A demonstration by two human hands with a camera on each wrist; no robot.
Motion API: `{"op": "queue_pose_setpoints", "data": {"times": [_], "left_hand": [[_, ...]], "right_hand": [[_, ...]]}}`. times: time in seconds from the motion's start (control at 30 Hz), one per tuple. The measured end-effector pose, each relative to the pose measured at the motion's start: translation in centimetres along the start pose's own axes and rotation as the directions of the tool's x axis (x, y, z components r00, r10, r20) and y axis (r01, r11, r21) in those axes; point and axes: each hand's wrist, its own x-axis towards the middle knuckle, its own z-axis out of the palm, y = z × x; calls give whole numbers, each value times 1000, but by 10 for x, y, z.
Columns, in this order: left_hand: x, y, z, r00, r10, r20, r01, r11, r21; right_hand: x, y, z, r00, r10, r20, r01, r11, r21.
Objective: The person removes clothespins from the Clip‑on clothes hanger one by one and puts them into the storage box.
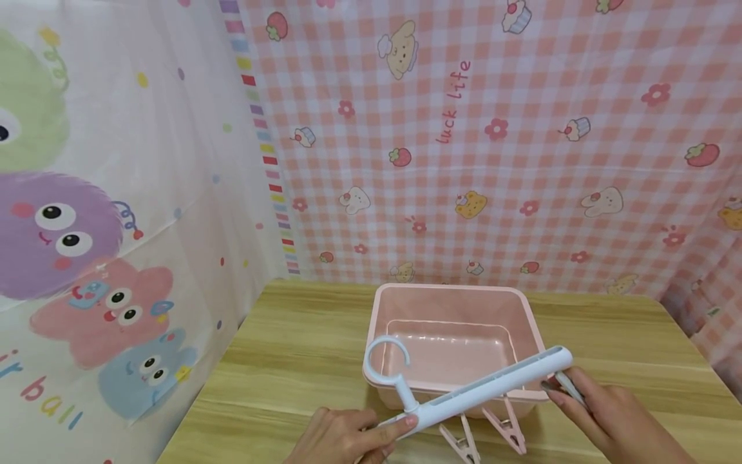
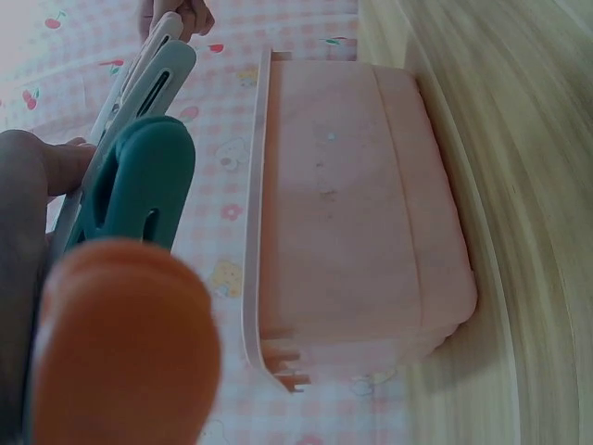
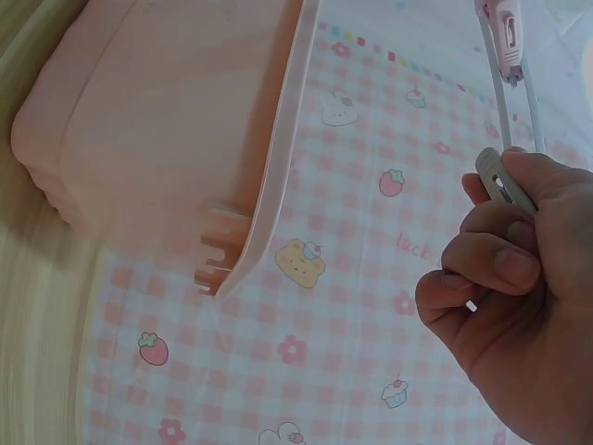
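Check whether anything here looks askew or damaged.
Nothing looks damaged. Only the blue hanger slants, which seems natural: the left hand holds one end, the right hand pinches a grey clip near the other.

Right up close now on a blurred orange clip, with a teal clip behind and paler clips beyond, beside the left grip; with the right grip up top, and a pink bin on the tabletop.

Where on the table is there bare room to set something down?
The table is bare between its left edge and the pink bin, and right of the bin, beyond the right hand. The bin's near side is crowded by the left hand, blue hanger and pink clips.
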Motion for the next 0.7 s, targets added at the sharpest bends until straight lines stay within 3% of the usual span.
{"op": "queue_pose_setpoints", "data": {"times": [0.33,0.5,0.6,0.7], "left_hand": [[1,-2,-2,1000,7,8,-6,1000,-27],[2,-2,-3,1000,11,8,-11,1000,-20],[1,-2,-2,1000,13,6,-12,1000,-9],[0,-2,-1,1000,14,3,-14,1000,-3]], "right_hand": [[-3,4,10,995,-42,-89,50,995,91],[-7,9,16,999,-8,-48,17,982,190],[-10,12,19,999,32,2,-31,949,313],[-12,13,24,998,51,44,-65,885,461]]}}
